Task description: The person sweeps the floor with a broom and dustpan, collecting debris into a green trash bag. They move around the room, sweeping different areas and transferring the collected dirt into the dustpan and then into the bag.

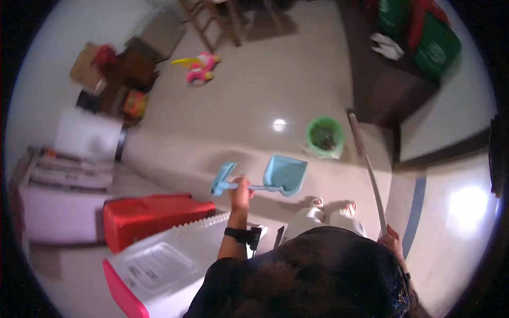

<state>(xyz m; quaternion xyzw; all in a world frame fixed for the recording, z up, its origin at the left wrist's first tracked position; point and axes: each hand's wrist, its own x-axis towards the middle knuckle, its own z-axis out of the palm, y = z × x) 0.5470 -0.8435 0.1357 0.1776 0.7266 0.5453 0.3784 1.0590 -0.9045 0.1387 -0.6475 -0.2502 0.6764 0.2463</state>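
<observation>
My left hand [241,192] is closed around the handle of a light blue dustpan [286,173], whose pan hangs to the right of the hand; the blue handle end shows to its left. At the lower right, my right hand [390,238] grips a long pale pole [373,175], which runs up and slightly left to a blurred far end by the dark furniture. Between the dustpan and the pole stands a green bin [325,136] with dark matter inside.
A pink and yellow toy [201,68] lies on the tiled floor. At left are boxes [87,65], a red container [155,216] and a white plastic drawer unit [171,262]. Dark low furniture [373,87] with a white cloth [386,46] stands upper right; a wooden chair [206,26] is at the top.
</observation>
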